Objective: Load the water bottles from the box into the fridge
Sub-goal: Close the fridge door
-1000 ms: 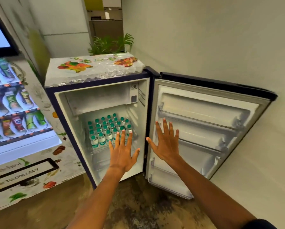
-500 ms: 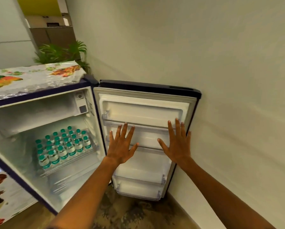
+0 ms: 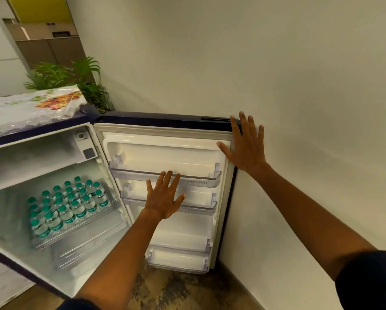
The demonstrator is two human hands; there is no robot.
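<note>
Office pantry corner, small fridge [image 3: 53,198], potted plant [image 3: 75,74], wooden cabinets [image 3: 51,50] behind

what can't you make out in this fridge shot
- Head view: the box is out of frame.
- Small green-capped water bottles: labels too small to read.
- Whether the right hand touches the dark blue fridge door edge.
- White fridge interior: left side cut off.

Leafy green plant [image 3: 75,74] behind a printed plastic cover [image 3: 31,108], pale wall [image 3: 277,63] alongside, mottled floor [image 3: 176,291] below.

Open fridge [image 3: 53,220], spread hands at door [image 3: 165,153]
</note>
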